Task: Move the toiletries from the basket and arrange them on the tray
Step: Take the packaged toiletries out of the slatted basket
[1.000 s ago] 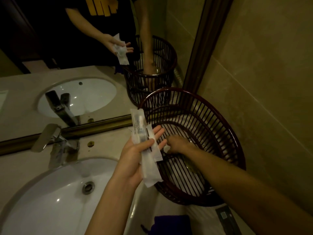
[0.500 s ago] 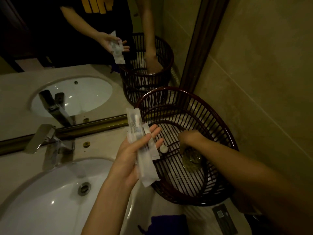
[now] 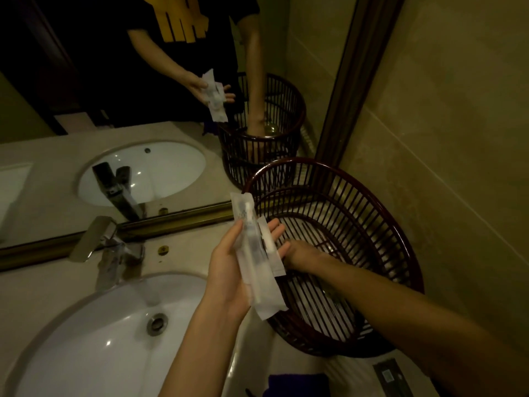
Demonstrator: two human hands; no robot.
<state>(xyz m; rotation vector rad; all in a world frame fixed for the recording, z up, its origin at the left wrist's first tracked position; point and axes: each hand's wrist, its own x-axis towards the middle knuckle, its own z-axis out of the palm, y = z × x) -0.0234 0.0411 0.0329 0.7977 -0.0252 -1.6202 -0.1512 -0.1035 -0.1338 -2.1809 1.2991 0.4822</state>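
Here wrapped packets (image 3: 254,262) lie across the left hand (image 3: 229,270), beside the basket (image 3: 372,224).

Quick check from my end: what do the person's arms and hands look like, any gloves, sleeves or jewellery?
Both forearms are bare as far as the view shows. The left hand and the right hand wear no gloves, and no watch, ring or bracelet shows. The mirror shows short dark sleeves on a black T-shirt with a yellow graphic. The light is dim, so small details may be missed.
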